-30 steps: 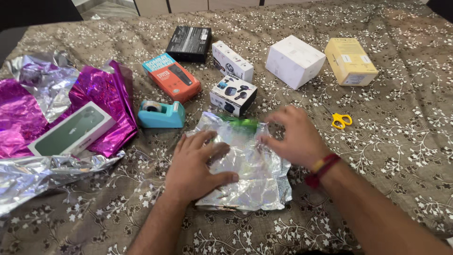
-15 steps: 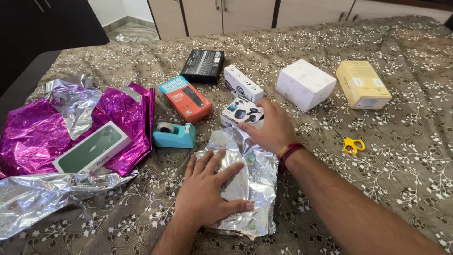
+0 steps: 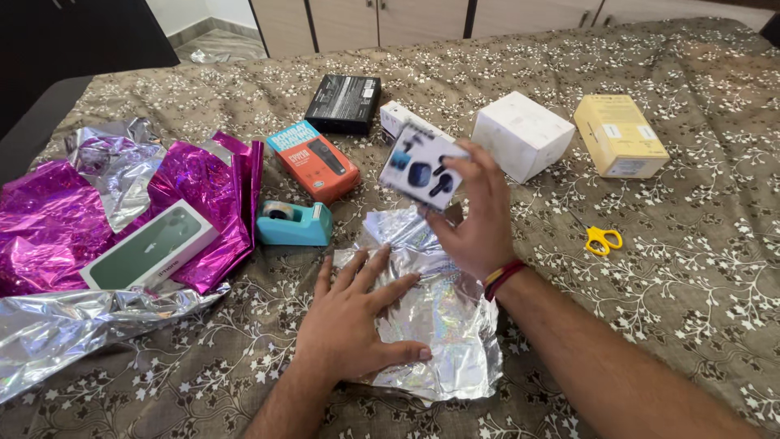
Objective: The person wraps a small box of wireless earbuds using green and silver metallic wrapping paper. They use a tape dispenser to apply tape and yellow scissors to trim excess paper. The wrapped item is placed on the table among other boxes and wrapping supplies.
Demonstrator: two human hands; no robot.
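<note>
My right hand [image 3: 475, 219] holds a small white box with pictures of earbuds [image 3: 421, 167], lifted above the bedspread and tilted toward me. Below it lies a crinkled sheet of silver holographic wrapping foil [image 3: 443, 317]. My left hand [image 3: 357, 321] lies flat on the foil's left part, fingers spread, pressing it down. A red band sits on my right wrist.
On the patterned bedspread [image 3: 691, 268]: teal tape dispenser [image 3: 294, 223], orange box [image 3: 313, 160], black box [image 3: 344, 103], white cube box [image 3: 522, 134], yellow box [image 3: 620, 135], yellow scissors [image 3: 601, 238]. At left, magenta foil [image 3: 207, 191] under a white phone box [image 3: 151, 246], and silver foil [image 3: 73, 329].
My right hand reached from the foil to the earbud box, took hold of it and lifted it off the bedspread. My left hand stayed flat on the foil.
</note>
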